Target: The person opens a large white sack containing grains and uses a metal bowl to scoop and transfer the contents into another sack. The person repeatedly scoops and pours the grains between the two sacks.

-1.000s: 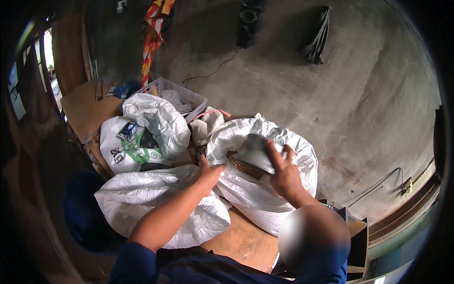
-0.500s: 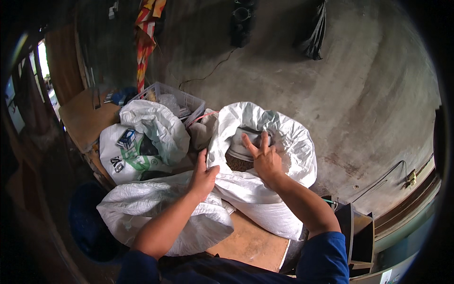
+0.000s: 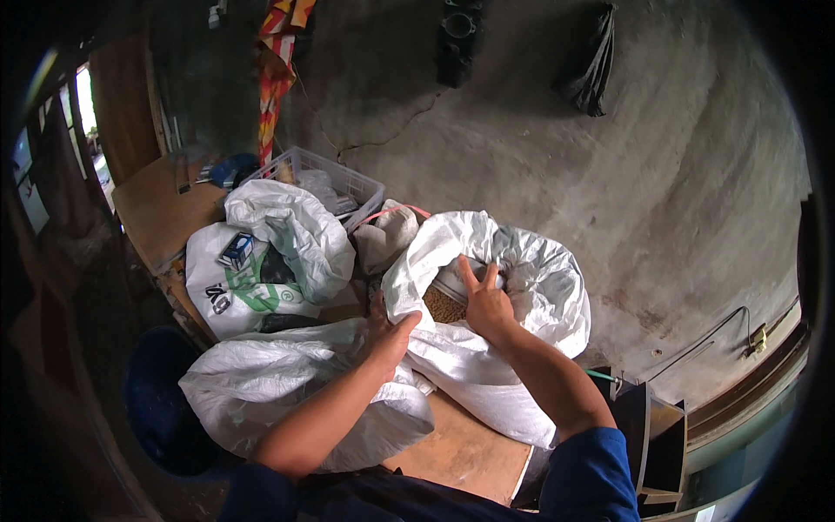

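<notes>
Bent around the rolled lip of a white open sack (image 3: 550, 287), the left hand (image 3: 389, 337) grips its crinkled woven plastic between thumb and fingers. From where I stand, the right hand (image 3: 490, 306) is down inside the mouth, its index and middle fingers parted in a V against a pale, smooth, rounded vessel (image 3: 450, 284); its thumb is hidden, so I cannot tell how firmly it holds on. That vessel sits within the sack, on small brown grains (image 3: 442, 306) of pebbly texture. Beside them a slack sack (image 3: 261, 370) slumps in soft folds over the flat wooden tabletop (image 3: 461, 452). Farther back are a green-printed sack (image 3: 209, 274) bearing a small blue box (image 3: 237, 251), and a slatted plastic crate (image 3: 358, 189) against the rough grey wall (image 3: 687, 174).
</notes>
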Demonstrator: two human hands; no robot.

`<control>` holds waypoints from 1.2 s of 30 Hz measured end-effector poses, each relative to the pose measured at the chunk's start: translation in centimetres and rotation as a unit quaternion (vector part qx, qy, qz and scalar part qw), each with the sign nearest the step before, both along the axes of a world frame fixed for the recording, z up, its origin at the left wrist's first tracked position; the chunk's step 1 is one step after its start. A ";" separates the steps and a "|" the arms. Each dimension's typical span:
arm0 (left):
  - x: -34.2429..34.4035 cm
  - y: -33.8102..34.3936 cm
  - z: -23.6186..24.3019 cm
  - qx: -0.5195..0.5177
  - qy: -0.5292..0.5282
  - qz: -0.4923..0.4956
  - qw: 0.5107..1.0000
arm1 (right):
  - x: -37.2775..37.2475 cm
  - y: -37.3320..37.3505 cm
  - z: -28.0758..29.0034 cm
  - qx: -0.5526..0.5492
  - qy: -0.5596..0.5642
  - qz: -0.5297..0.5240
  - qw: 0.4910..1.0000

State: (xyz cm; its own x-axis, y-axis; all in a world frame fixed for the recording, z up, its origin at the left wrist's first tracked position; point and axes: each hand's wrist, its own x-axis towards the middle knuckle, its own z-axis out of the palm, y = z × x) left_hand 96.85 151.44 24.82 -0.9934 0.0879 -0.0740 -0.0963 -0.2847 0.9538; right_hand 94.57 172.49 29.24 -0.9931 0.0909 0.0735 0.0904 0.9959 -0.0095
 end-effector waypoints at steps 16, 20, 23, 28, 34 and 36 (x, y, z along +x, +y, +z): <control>-5.0 2.4 -8.0 0.119 -0.248 -0.184 0.944 | -0.9 0.8 -4.5 -0.236 -0.041 -0.053 0.969; -4.2 2.2 -6.6 0.107 -0.252 -0.213 0.938 | -0.2 0.5 -3.5 -0.343 -0.080 -0.094 0.931; -4.3 2.3 -6.6 0.095 -0.253 -0.222 0.937 | -0.1 0.5 -4.6 -0.487 -0.069 -0.100 0.865; -3.6 2.2 -6.3 0.060 -0.219 -0.209 0.951 | -0.2 1.2 -6.8 -0.785 -0.089 -0.099 0.605; -3.6 0.5 -5.9 0.042 -0.180 -0.189 0.964 | -0.9 3.9 -7.5 -0.823 -0.175 -0.235 0.487; -3.2 -0.2 -4.9 0.035 -0.140 -0.198 0.970 | -0.7 4.1 -7.8 -0.844 -0.183 -0.211 0.458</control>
State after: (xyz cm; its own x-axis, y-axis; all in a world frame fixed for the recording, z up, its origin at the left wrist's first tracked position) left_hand 93.66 151.21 19.94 -0.8226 0.4724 -0.3165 -0.4638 -0.2353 0.8541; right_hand 93.85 176.61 21.45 -0.7779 -0.0993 -0.6204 0.5756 -0.5088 -0.6402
